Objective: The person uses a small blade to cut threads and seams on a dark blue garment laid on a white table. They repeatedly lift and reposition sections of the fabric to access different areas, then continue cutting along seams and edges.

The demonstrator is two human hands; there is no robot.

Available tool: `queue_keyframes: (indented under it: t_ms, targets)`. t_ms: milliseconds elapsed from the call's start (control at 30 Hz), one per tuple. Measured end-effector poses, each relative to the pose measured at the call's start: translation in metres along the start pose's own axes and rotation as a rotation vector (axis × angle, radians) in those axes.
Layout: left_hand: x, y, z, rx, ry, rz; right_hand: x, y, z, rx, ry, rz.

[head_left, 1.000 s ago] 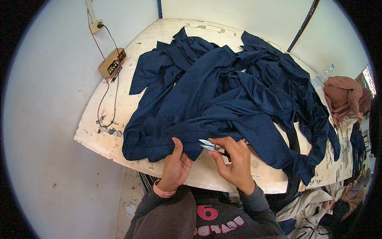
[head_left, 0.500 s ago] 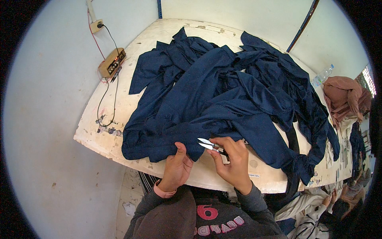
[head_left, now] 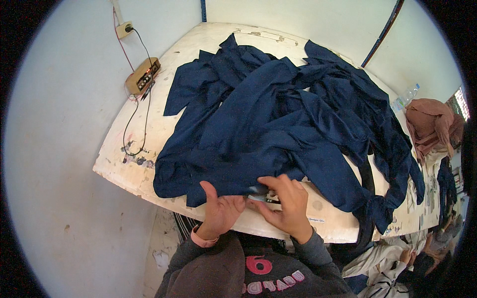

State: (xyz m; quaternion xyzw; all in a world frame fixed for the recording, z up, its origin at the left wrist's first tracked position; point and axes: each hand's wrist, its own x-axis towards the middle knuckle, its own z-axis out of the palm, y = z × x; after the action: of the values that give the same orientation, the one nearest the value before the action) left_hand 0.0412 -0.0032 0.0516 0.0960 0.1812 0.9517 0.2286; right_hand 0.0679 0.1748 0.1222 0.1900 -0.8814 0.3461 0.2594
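Near the front edge of the table lies a large heap of dark navy cloth [head_left: 233, 134], apparently garments, with folds and sleeve-like pieces. My right hand [head_left: 288, 208] grips small thread snips [head_left: 257, 197] with pale metal blades, blurred and partly hidden by my fingers. The blades point left, close to the cloth's near edge. My left hand [head_left: 222, 212] is beside that edge, its thumb raised away from the bent fingers. Its fingertips come near the snips, and I see nothing held between thumb and fingers.
A brown box with knobs and cables [head_left: 143, 76] is against the left wall, below a socket [head_left: 124, 30]. On the right are a plastic bottle [head_left: 406, 97] and a brown cloth bundle [head_left: 430, 124]. Another person's hands [head_left: 406, 257] show at the lower right. The worn white table [head_left: 119, 159] has chipped paint.
The snips have moved down and now sit lower, partly behind my fingers. My left thumb has swung left and its fingers have come out from the cloth's edge. The whole view has shifted slightly.
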Motion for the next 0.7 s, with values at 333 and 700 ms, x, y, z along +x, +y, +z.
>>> queue_keyframes:
  t_ms: [333,700]
  targets:
    - [-0.006,0.018,0.001,0.322,0.491,0.246,-0.02,0.023,-0.009,-0.069,-0.294,-0.09]
    - [-0.026,0.008,0.01,0.347,0.446,0.229,0.019,-0.012,0.012,-0.052,-0.039,-0.014]
